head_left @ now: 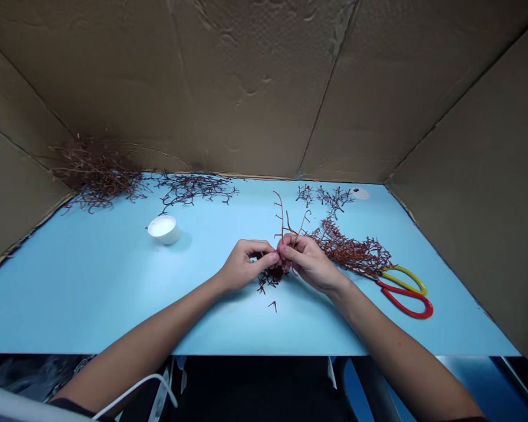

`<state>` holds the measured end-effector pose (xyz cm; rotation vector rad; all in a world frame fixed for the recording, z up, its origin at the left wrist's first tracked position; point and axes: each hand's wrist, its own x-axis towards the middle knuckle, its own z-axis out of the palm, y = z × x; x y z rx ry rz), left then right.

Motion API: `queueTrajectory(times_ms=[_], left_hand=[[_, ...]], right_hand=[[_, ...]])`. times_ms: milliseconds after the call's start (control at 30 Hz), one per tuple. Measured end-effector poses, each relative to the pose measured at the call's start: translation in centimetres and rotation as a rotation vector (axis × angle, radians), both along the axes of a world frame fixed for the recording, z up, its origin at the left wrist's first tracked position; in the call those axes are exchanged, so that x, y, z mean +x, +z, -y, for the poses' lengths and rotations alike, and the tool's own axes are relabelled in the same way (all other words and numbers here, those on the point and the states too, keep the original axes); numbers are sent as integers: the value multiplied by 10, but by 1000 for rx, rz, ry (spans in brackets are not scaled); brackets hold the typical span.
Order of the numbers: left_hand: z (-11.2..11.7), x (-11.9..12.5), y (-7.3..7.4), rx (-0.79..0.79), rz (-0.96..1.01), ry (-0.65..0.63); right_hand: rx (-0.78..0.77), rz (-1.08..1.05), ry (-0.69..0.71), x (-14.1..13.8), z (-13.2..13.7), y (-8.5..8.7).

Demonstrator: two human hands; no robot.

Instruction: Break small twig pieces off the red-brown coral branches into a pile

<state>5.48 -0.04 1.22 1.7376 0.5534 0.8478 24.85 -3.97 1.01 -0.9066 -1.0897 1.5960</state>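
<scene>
A thin reddish-brown branched twig [282, 212] rises from between my hands, its small side prongs pointing up and away from me. My right hand [310, 261] pinches it near its base. My left hand [250, 264] is closed in a pinch right beside it, thumb and forefinger at the same spot; the exact piece in that pinch is partly hidden by the fingers. Under both hands lies a small heap of dark twig bits [270, 276]. One loose V-shaped bit [273, 305] lies nearer to me on the blue table [114, 293].
Right of my hands is a pile of reddish twigs [352, 249], partly over scissors with red and yellow handles [407, 298]. A white tape roll [164, 229] stands left. Twig bundles [99, 173] lie back left, smaller sprigs [330, 198] back right by a white disc [359, 193]. Cardboard walls [246, 88] enclose the table.
</scene>
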Motion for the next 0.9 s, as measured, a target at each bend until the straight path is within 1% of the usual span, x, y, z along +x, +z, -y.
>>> queueTrajectory(times_ms=[100, 167, 200, 267, 333, 367, 400, 433, 500, 567, 600, 633, 700, 767, 800, 867, 900], left_hand=[[0, -5, 7, -122, 65, -146], [-1, -9, 11, -223, 112, -232], [-2, -11, 12, -271, 130, -286], [-3, -11, 10, -332, 115, -395], [-2, -8, 5, -314, 27, -471], [-1, -5, 1, -268, -28, -461], [0, -3, -3, -191, -72, -415], [0, 0, -7, -79, -112, -344], [1, 2, -14, 252, -219, -172], [0, 1, -19, 594, -372, -28], [-1, 0, -22, 725, -451, 16], [-2, -1, -24, 818, -522, 46], [-5, -3, -27, 906, -614, 82], [-8, -3, -30, 918, -647, 96], [-9, -4, -31, 910, -646, 99], [-11, -4, -32, 885, -626, 114], [-12, -5, -32, 873, -610, 125]], right_hand=[[-19, -107, 84, -5, 6, 5], [13, -211, 111, -8, 11, 11], [35, -266, 104, -8, 12, 14], [74, -343, 45, -6, 15, 20], [92, -327, -35, -3, 14, 23], [90, -281, -71, -2, 13, 23], [80, -214, -99, -1, 11, 22], [65, -125, -121, 0, 9, 20], [35, 105, -146, 1, 5, 15], [38, 339, -163, 2, 2, 12], [53, 430, -173, 3, 0, 11], [67, 503, -176, 4, -1, 12], [90, 614, -143, 6, -9, 16], [116, 725, -45, 2, -27, 27], [136, 789, 23, -4, -41, 35], [215, 918, 155, -31, -80, 57], [268, 984, 237, -52, -104, 72]])
